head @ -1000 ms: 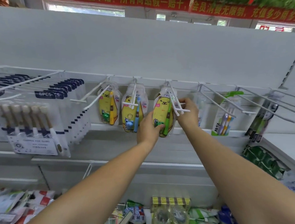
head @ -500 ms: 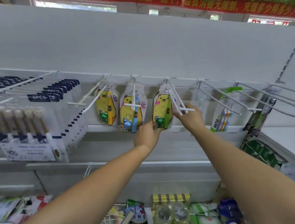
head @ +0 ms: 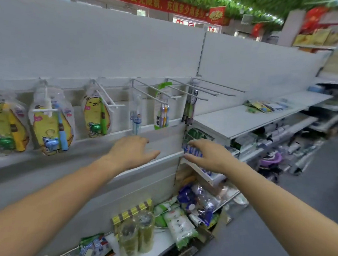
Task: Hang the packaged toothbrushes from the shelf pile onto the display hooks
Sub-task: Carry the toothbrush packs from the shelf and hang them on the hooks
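Three yellow bear toothbrush packs hang on white hooks: one at the left edge (head: 2, 127), one with a blue brush (head: 53, 122), one with a green brush (head: 96, 116). Further right hang a clear single-brush pack (head: 137, 117), an All-fix pack (head: 162, 115) and dark brushes (head: 190, 107). The pile of green and blue packs (head: 195, 136) lies under the right shelf. My left hand (head: 134, 151) is open below the hooks, holding nothing. My right hand (head: 204, 155) reaches over the pile with fingers spread; whether it touches a pack is unclear.
Bare wire hooks (head: 217, 91) stick out above the pile. A white shelf (head: 245, 117) runs to the right with a few packs (head: 265, 106) on it. Bagged goods and bottles (head: 135, 236) fill the lower shelf. The grey aisle floor (head: 276, 247) lies on the right.
Both hands have left the green-brush bear pack, which stays on its hook, and moved down and right. The view has swung right toward the pile under the shelf.
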Action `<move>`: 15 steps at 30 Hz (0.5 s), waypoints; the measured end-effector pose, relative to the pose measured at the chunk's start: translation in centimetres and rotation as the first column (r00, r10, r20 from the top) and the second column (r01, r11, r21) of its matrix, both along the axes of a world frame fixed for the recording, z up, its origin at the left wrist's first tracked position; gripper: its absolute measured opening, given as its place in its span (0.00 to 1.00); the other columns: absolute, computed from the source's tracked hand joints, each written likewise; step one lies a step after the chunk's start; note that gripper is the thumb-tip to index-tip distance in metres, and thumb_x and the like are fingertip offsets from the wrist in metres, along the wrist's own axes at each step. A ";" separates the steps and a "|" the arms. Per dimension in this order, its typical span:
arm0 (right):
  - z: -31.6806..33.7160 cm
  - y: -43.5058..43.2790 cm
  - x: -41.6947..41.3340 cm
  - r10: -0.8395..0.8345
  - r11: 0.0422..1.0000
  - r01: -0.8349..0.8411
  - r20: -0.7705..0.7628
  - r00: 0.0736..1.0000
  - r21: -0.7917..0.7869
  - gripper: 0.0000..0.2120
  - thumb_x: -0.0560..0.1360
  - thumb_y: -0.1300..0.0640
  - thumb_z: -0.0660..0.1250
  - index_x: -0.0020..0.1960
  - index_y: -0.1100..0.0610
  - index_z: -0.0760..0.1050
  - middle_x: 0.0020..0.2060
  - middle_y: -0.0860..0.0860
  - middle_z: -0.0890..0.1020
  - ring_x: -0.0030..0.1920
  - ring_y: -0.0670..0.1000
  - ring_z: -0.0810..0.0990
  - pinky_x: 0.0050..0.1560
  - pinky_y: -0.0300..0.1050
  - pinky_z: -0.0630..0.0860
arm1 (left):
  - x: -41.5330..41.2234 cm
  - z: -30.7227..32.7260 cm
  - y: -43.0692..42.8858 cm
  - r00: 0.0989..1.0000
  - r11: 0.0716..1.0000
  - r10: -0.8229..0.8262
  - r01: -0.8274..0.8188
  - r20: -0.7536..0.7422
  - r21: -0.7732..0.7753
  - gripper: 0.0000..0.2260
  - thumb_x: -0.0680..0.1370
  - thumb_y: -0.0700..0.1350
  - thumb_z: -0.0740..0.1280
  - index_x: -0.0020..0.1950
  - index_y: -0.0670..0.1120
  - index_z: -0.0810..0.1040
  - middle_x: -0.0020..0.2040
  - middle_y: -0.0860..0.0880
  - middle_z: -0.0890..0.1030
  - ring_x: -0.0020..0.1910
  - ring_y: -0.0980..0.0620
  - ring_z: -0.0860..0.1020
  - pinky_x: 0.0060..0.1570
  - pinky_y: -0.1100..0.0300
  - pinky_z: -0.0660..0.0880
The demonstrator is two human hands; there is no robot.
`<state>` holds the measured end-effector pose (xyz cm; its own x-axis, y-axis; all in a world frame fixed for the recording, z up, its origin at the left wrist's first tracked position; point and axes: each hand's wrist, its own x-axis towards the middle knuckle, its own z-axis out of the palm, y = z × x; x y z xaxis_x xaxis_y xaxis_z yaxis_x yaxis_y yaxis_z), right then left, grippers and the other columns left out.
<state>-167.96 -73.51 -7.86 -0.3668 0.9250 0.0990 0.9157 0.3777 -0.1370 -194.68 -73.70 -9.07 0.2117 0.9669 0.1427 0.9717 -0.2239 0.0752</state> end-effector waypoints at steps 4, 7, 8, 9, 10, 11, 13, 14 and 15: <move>0.5 -3.7 8.0 -0.143 0.989 0.143 0.012 0.990 -0.030 0.30 0.79 0.34 0.60 0.74 0.51 0.70 0.69 0.50 0.76 0.67 0.53 0.76 0.64 0.51 0.74 | 8.0 0.6 0.9 0.987 0.985 -0.161 0.162 0.022 -0.052 0.33 0.79 0.70 0.56 0.74 0.48 0.75 0.71 0.49 0.77 0.68 0.47 0.76 0.63 0.52 0.74; 0.9 -6.2 14.0 -0.237 0.971 0.237 0.011 0.972 -0.037 0.30 0.79 0.33 0.59 0.74 0.50 0.69 0.69 0.48 0.76 0.66 0.50 0.76 0.63 0.51 0.75 | 14.1 0.5 1.1 0.967 0.966 -0.255 0.255 0.011 -0.041 0.38 0.74 0.78 0.50 0.60 0.49 0.80 0.60 0.47 0.83 0.57 0.47 0.81 0.55 0.49 0.79; 1.0 -6.8 16.0 -0.262 0.965 0.262 0.011 0.965 -0.024 0.31 0.78 0.32 0.59 0.74 0.49 0.69 0.69 0.47 0.76 0.65 0.50 0.76 0.63 0.51 0.75 | 16.1 0.5 1.3 0.958 0.958 -0.286 0.286 0.005 -0.034 0.37 0.73 0.78 0.49 0.57 0.50 0.79 0.58 0.47 0.83 0.54 0.48 0.81 0.53 0.49 0.79; 1.1 -7.4 17.8 -0.286 0.958 0.286 0.005 0.958 -0.015 0.31 0.78 0.31 0.58 0.73 0.49 0.70 0.68 0.47 0.77 0.63 0.49 0.77 0.62 0.51 0.76 | 18.0 0.7 1.4 0.952 0.951 -0.308 0.307 -0.008 -0.032 0.36 0.74 0.77 0.50 0.58 0.50 0.79 0.58 0.48 0.83 0.55 0.48 0.80 0.52 0.51 0.78; 1.1 -7.8 19.7 -0.307 0.952 0.307 -0.007 0.952 -0.010 0.31 0.78 0.31 0.58 0.73 0.48 0.70 0.67 0.46 0.77 0.61 0.48 0.77 0.60 0.49 0.76 | 19.9 1.0 1.5 0.946 0.946 -0.325 0.324 -0.017 -0.028 0.35 0.75 0.76 0.51 0.62 0.50 0.79 0.60 0.49 0.82 0.57 0.48 0.80 0.52 0.53 0.77; 1.1 -8.2 21.6 -0.325 0.946 0.325 -0.017 0.946 -0.007 0.31 0.78 0.31 0.58 0.73 0.48 0.70 0.67 0.46 0.77 0.59 0.47 0.77 0.59 0.48 0.76 | 21.9 1.2 1.6 0.941 0.941 -0.339 0.339 -0.011 -0.013 0.37 0.74 0.76 0.51 0.64 0.50 0.79 0.61 0.49 0.82 0.58 0.48 0.80 0.53 0.53 0.77; 1.3 -8.7 25.5 -0.349 0.937 0.349 -0.019 0.937 0.007 0.31 0.79 0.32 0.58 0.74 0.49 0.69 0.67 0.46 0.77 0.63 0.48 0.77 0.59 0.47 0.76 | 25.9 1.9 1.9 0.935 0.935 -0.354 0.354 0.023 0.021 0.42 0.71 0.79 0.47 0.65 0.50 0.79 0.62 0.50 0.82 0.59 0.48 0.80 0.56 0.51 0.78; 1.5 -8.9 27.4 -0.356 0.934 0.357 -0.021 0.934 0.017 0.30 0.79 0.32 0.58 0.74 0.49 0.69 0.68 0.46 0.77 0.64 0.49 0.76 0.58 0.47 0.75 | 27.8 2.2 2.1 0.934 0.935 -0.356 0.355 0.036 0.025 0.42 0.72 0.78 0.48 0.66 0.50 0.79 0.63 0.50 0.82 0.60 0.49 0.80 0.58 0.50 0.78; 1.7 -9.1 29.3 -0.364 0.931 0.365 -0.021 0.931 0.028 0.30 0.79 0.32 0.57 0.73 0.49 0.70 0.67 0.45 0.77 0.65 0.49 0.76 0.57 0.46 0.75 | 29.6 2.4 2.2 0.935 0.936 -0.352 0.352 0.048 0.020 0.39 0.74 0.77 0.50 0.69 0.51 0.77 0.65 0.51 0.81 0.62 0.49 0.79 0.59 0.50 0.77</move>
